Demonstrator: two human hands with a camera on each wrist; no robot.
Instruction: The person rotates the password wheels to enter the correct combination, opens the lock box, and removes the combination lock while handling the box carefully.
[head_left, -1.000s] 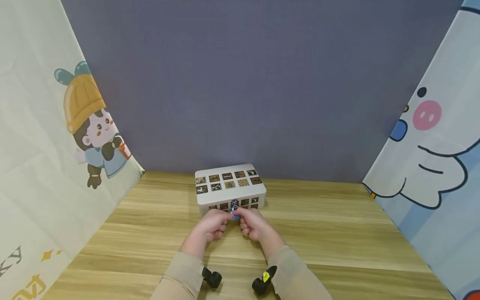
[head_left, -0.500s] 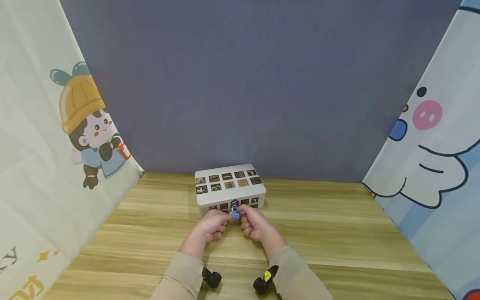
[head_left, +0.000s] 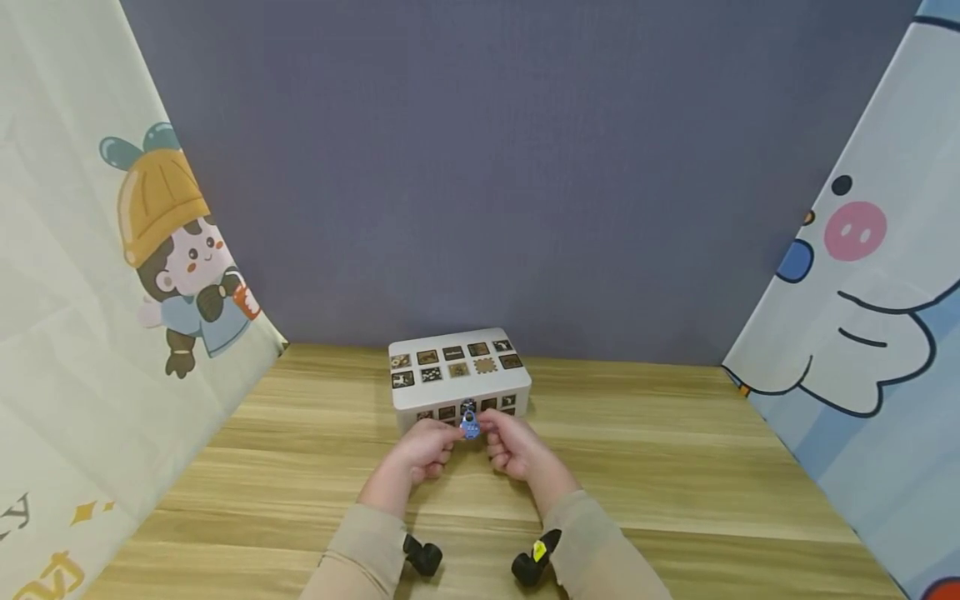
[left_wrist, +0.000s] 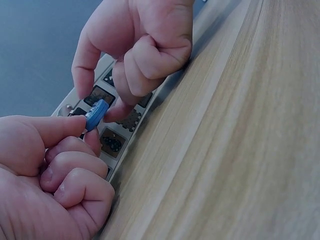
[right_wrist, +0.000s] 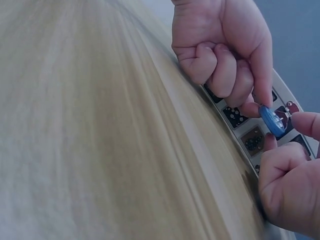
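Observation:
A small blue padlock (head_left: pixel 470 427) with number-like marks on its face hangs at the front of a white box (head_left: pixel 457 392) covered in dark square pictures. My left hand (head_left: pixel 426 450) pinches the padlock's body (left_wrist: pixel 97 115) between thumb and forefinger, its other fingers curled in. Close by on the right, my right hand (head_left: pixel 517 446) has its thumb and forefinger parted around the padlock. In the right wrist view, that thumb (right_wrist: pixel 270 143) lies at the padlock's lower edge, and the forefinger (right_wrist: pixel 306 122) is near the shackle side. Whether the thumb touches is unclear.
The box rests on a wood-grain table (head_left: pixel 637 467), close to a dark grey back panel (head_left: pixel 480 167). Printed cartoon sheets stand at left (head_left: pixel 67 275) and right (head_left: pixel 892 333). A black wrist camera is strapped at each sleeve.
My right hand has shifted slightly right, and its thumb and forefinger have come away from the padlock, leaving more of its face visible. My left hand keeps its pinch.

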